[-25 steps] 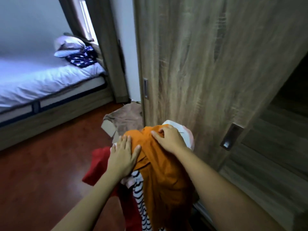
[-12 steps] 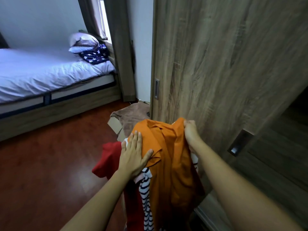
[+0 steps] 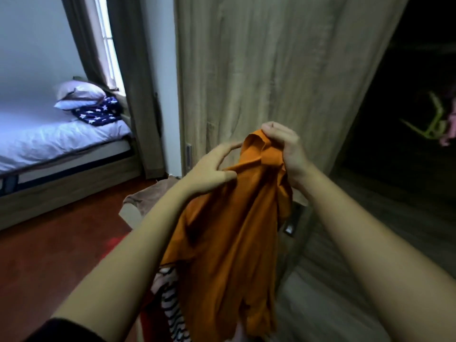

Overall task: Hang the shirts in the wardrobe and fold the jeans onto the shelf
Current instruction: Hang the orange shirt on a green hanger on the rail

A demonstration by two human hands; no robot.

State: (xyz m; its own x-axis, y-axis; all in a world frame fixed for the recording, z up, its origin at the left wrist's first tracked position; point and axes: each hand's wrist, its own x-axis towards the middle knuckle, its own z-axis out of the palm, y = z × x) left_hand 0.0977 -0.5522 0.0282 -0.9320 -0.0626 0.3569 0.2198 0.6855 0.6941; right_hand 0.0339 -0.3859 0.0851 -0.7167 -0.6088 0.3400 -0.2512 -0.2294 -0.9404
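An orange shirt (image 3: 229,233) hangs in front of me, lifted above the clothes pile. My right hand (image 3: 283,149) is clenched on its collar at the top. My left hand (image 3: 212,171) pinches the fabric just left of the collar, thumb and fingers on the cloth. Below the shirt a black-and-white striped garment (image 3: 172,309) and a red garment (image 3: 116,243) show in the pile. The wardrobe's wooden sliding door (image 3: 271,70) stands right behind the shirt. Its dark open interior (image 3: 407,95) lies to the right, with a green hanger (image 3: 429,127) inside.
A bed (image 3: 49,141) with pillows and a star-patterned cloth (image 3: 98,114) is at the left, beside a curtained window (image 3: 106,45). A brown cloth over a box (image 3: 145,201) sits on the red-brown floor (image 3: 49,255) near the door.
The orange shirt has been lifted from the pile to chest height. My right hand moved to grip the collar and my left hand shifted from pressing the pile to pinching the shirt. The view tilted up.
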